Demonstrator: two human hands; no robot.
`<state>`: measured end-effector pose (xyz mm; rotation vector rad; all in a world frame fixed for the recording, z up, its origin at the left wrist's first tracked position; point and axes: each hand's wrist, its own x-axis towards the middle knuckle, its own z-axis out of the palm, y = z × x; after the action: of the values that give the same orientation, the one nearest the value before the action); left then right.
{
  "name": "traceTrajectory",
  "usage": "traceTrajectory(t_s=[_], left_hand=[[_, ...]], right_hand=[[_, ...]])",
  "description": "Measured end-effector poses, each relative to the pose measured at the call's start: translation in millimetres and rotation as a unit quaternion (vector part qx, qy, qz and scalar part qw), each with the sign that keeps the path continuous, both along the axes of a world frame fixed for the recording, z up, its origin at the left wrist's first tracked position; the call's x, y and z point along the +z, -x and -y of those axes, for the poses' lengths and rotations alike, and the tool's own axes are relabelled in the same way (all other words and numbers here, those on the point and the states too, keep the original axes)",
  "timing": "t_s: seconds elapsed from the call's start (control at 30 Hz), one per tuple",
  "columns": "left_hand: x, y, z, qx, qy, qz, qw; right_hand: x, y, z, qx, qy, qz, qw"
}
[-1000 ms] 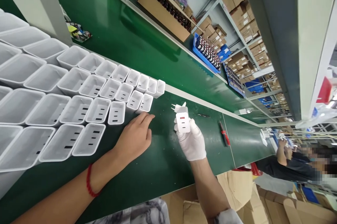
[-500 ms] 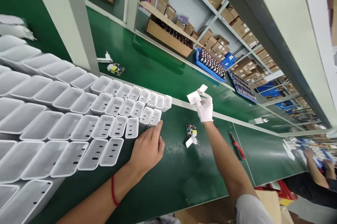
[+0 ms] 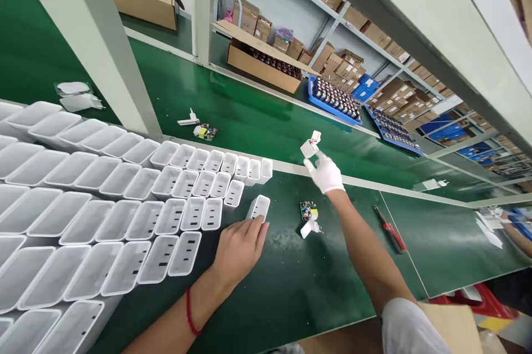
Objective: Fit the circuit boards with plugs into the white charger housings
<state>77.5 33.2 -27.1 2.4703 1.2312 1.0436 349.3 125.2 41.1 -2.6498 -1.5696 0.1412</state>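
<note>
My bare left hand (image 3: pixel 241 246) grips a white plastic housing (image 3: pixel 261 205), an open-topped slotted box standing just apart from the rows of similar housings (image 3: pixel 213 213). My right hand (image 3: pixel 326 174), in a white glove, has its thumb and fingers apart. Just beyond its fingertips is a small white charger part (image 3: pixel 310 149) with a flap-like piece and thin wires, at the back strip of the bench. Between my arms, a green circuit board (image 3: pixel 307 210) with a yellow component lies beside a white plug piece (image 3: pixel 311 227).
Red-handled pliers (image 3: pixel 390 229) lie right of my right forearm. Beyond the ledge sit another board with plug (image 3: pixel 204 131) and a white plug piece (image 3: pixel 434 184). A metal post (image 3: pixel 91 38) rises at left. Blue trays (image 3: pixel 334 104) and a carton (image 3: pixel 266 68) stand behind.
My left hand has taken a housing from the row's end and drawn it right. My right hand has let go of the white charger part and its fingers have moved off it. The view has shifted.
</note>
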Motion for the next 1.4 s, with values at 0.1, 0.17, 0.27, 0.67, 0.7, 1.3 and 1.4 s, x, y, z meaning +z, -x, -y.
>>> traceTrajectory(t_s=[0.1,0.17,0.27,0.67,0.7,1.3,1.4], left_hand=[[4.1,0.0,2.2,-0.002,-0.014,0.017,1.0],[6.1,0.4,3.2,0.003,-0.009,0.032,0.999],[6.3,0.0,4.7,-0.017,0.046,0.035,0.998],[0.4,1.8,-2.3,-0.165,0.24,0.057,0.955],[-0.5,1.5,-3.0,-0.173,0.243,0.059,0.953],[-6.3,2.8,-3.1,-0.111,0.255,0.023,0.96],[-6.4,1.8,-2.6,-0.1,0.225,0.015,0.969]], right_hand=[[3.6,18.2,53.2,0.034,0.12,0.015,0.992],[-1.0,28.7,80.2,0.041,0.168,0.024,0.985],[-10.8,33.1,99.2,0.037,0.185,0.031,0.981],[0.4,20.2,138.5,0.12,0.06,-0.274,0.952],[-2.1,22.3,140.5,0.14,0.022,-0.335,0.932],[-34.4,40.6,111.6,0.177,-0.059,-0.559,0.808],[-36.9,26.3,105.9,0.198,-0.092,-0.323,0.921]])
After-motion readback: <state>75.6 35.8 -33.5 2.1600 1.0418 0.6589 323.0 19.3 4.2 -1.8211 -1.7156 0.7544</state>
